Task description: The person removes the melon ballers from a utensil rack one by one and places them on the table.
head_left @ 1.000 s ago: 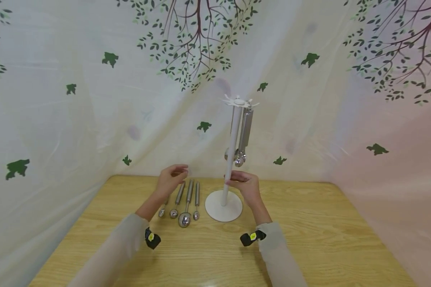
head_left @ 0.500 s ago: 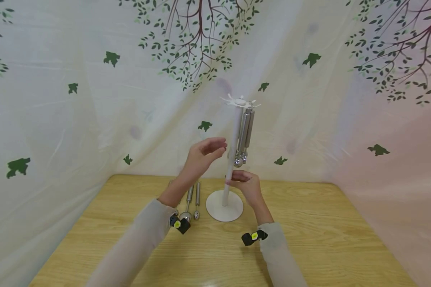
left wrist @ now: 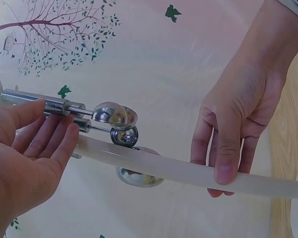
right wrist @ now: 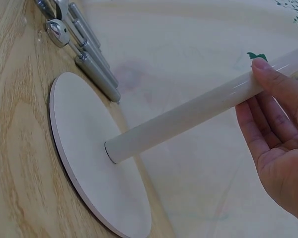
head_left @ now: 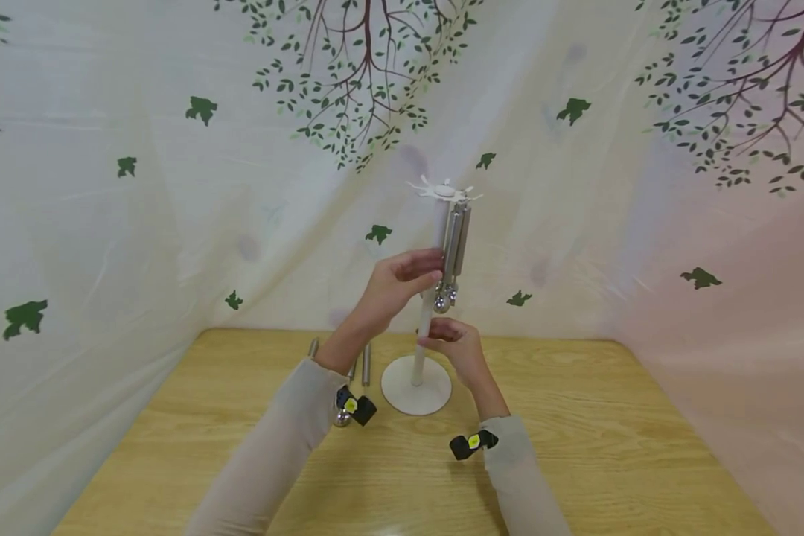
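Note:
My right hand [head_left: 460, 350] pinches the lower pole [right wrist: 184, 119] of a white hanging rack between thumb and fingers. The rack stands upright on its round base [head_left: 400, 398]. From its hooked top [head_left: 444, 192] hang several steel melon ballers [head_left: 452, 246] on the right side. My left hand [head_left: 391, 286] is up at the pole beside their handles, fingers loosely bent. In the left wrist view its fingertips overlap the handles [left wrist: 57, 105]; the finger pads show bare, and whether they touch is unclear. More steel melon ballers [head_left: 366, 365] lie left of the base, partly hidden by my left forearm.
The rack stands near the back of a wooden table [head_left: 576, 432]. Directly behind hangs a pale curtain [head_left: 295, 246] printed with trees and green birds. A small black device [head_left: 355, 406] is strapped to each wrist.
My left hand has risen from the melon ballers on the table and moved right to the pole. The hanging melon ballers have shifted slightly around it. My right hand has stayed on the pole.

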